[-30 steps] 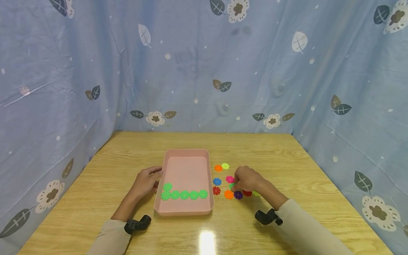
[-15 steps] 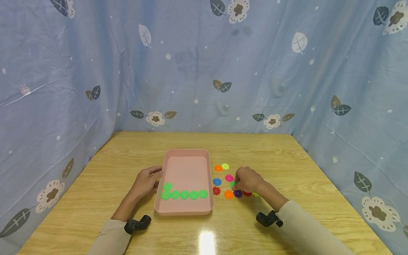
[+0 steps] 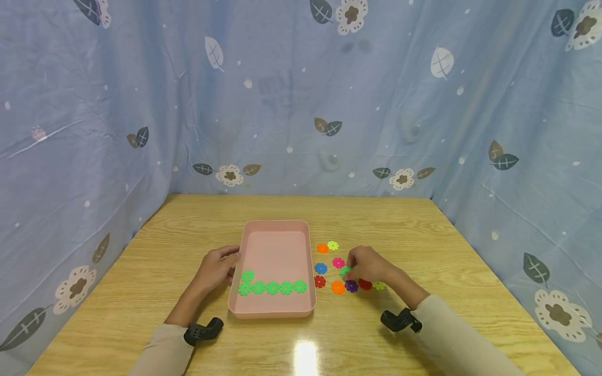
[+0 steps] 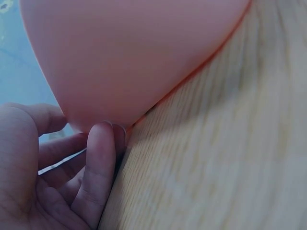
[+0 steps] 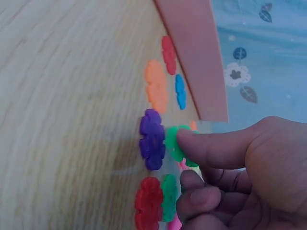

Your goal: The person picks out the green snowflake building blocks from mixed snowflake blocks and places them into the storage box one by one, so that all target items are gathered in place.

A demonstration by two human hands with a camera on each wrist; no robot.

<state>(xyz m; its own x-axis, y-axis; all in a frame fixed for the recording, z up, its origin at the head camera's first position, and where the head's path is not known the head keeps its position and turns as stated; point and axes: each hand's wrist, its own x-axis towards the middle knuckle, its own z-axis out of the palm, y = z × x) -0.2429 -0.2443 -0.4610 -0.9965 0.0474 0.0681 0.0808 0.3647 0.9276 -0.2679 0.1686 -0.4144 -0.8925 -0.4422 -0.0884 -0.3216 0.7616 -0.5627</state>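
The left hand [image 3: 214,270] grips the left side of a pink tray [image 3: 276,314]; in the left wrist view, the thumb is at the rim and curled fingers touch the outer wall [image 4: 124,57] low down. Inside the tray lie several green flower-shaped discs [image 3: 273,288], mostly in a row at the near end. Right of the tray, the right hand [image 3: 369,265] pinches a green disc [image 5: 172,143] between thumb and fingers, beside a purple disc [image 5: 152,139]. Another green disc [image 5: 169,197] lies below it in the right wrist view, next to a red one [image 5: 148,203].
Loose discs lie on the wooden table [image 3: 301,207] between tray and right hand: blue [image 3: 321,268], pink [image 3: 338,262], red [image 3: 320,282], orange [image 3: 337,287] and yellow [image 3: 333,245]. A patterned blue curtain [image 3: 291,104] stands behind and at both sides.
The right hand has shifted slightly right, showing more of the green disc at its fingertips. The pink disc has moved slightly away from the near edge. The left hand and tray look unmoved.
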